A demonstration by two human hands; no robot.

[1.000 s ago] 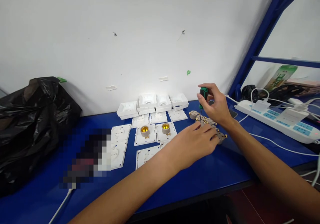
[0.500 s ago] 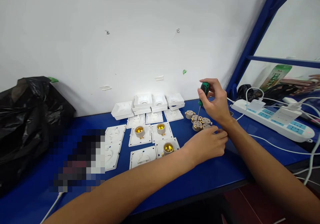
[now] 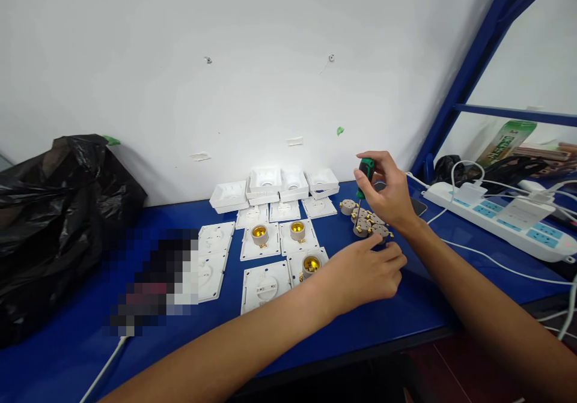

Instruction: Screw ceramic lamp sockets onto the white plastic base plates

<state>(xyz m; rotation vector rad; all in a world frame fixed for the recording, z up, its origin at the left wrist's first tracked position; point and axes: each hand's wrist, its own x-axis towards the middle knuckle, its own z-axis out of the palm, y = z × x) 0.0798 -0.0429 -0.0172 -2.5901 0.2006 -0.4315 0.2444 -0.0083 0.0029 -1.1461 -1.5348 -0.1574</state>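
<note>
My right hand grips a screwdriver with a green and black handle, held nearly upright. Its thin shaft points down to the edge of a grey-beige round lamp socket, among several such sockets with brass terminals. Just in front, my left hand hovers low over the table, fingers loosely bent and apart. Its thumb is close to the nearest lamp socket; whether it touches cannot be seen. To the left, white square plates lie in rows, and 3 of them carry sockets with gold-coloured inner threads.
White square covers stand along the wall. A black plastic bag fills the left side, beside a blurred item with a white cable. On the right are a power strip, cables, a phone and a blue metal frame.
The view has shifted slightly, so the things on the table appear farther right. My left hand has drawn back a little from the sockets, uncovering the nearest one. The screwdriver stays in my right hand.
</note>
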